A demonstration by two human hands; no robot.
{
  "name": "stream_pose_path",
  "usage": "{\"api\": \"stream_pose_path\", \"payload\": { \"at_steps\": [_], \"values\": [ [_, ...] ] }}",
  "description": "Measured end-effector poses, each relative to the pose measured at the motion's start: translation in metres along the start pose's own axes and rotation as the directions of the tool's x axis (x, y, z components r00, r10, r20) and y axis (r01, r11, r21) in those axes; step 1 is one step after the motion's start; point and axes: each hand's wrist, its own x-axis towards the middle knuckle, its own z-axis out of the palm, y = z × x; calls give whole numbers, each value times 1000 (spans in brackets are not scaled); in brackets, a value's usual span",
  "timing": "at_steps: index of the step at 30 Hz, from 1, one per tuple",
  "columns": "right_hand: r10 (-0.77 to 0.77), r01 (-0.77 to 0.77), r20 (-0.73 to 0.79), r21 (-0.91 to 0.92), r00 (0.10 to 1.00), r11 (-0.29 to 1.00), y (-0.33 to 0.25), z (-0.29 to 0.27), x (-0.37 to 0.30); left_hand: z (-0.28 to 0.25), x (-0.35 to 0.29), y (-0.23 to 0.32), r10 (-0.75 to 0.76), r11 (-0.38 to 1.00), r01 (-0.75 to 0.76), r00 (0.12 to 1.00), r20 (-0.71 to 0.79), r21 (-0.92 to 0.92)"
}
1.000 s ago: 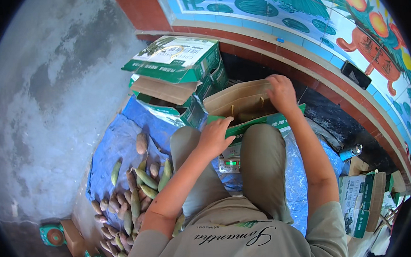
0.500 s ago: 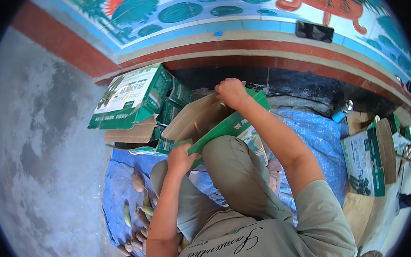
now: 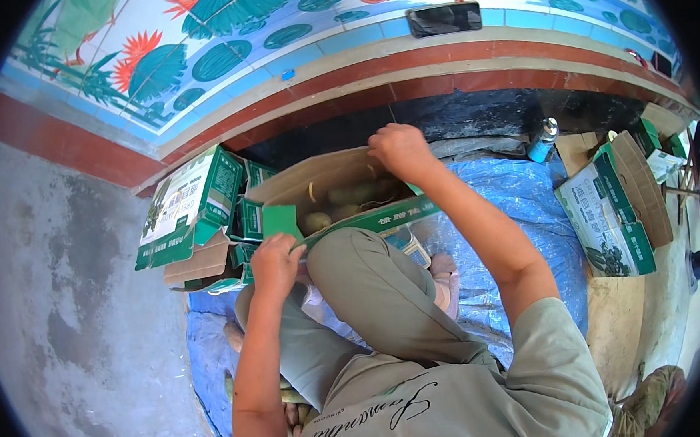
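Note:
A long, open green cardboard box (image 3: 402, 212) rests beyond my raised knee. Inside it lie several rounded green and yellowish vegetables (image 3: 318, 221), partly in shadow. My left hand (image 3: 277, 263) is closed on the box's near left corner, beside an upright green flap (image 3: 280, 220). At the far right my right hand (image 3: 402, 151) has its fingers bent over the brown inner wall. Its fingertips are partly hidden behind the cardboard.
Green and white boxes (image 3: 185, 204) are stacked at the left. Another open box (image 3: 606, 215) stands at the right. A blue spray can (image 3: 543, 140) is on the blue tarp (image 3: 517, 200). Long vegetables (image 3: 293, 394) lie beside my left forearm. A black phone (image 3: 444, 19) rests on the tiled ledge.
The box has tipped so that its opening faces more upward, and the vegetables inside now show. Both hands keep their hold on it. The head view has shifted toward the right.

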Motion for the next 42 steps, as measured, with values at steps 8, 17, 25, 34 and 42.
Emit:
{"api": "stream_pose_path", "payload": {
  "at_steps": [8, 17, 25, 34, 42],
  "values": [
    [438, -455, -156, -94, 885, 886, 68, -102, -124, 2, 78, 93, 562, 827, -560, 826, 36, -47],
    [655, -634, -134, -451, 744, 628, 86, -233, -287, 122, 66, 230, 815, 543, -777, 579, -22, -318],
    [874, -683, -142, -685, 465, 252, 72, -286, -447, 141, 36, 300, 860, 509, -728, 449, 242, -460],
    [943, -809, -176, -573, 282, 135, 143, -299, -398, 40, 73, 162, 450, 791, -439, 889, -81, -426],
    [927, -695, -30, -672, 373, 257, 255, -269, -407, 8, 29, 25, -88, 898, -19, 971, -221, -439]
  ]
}}
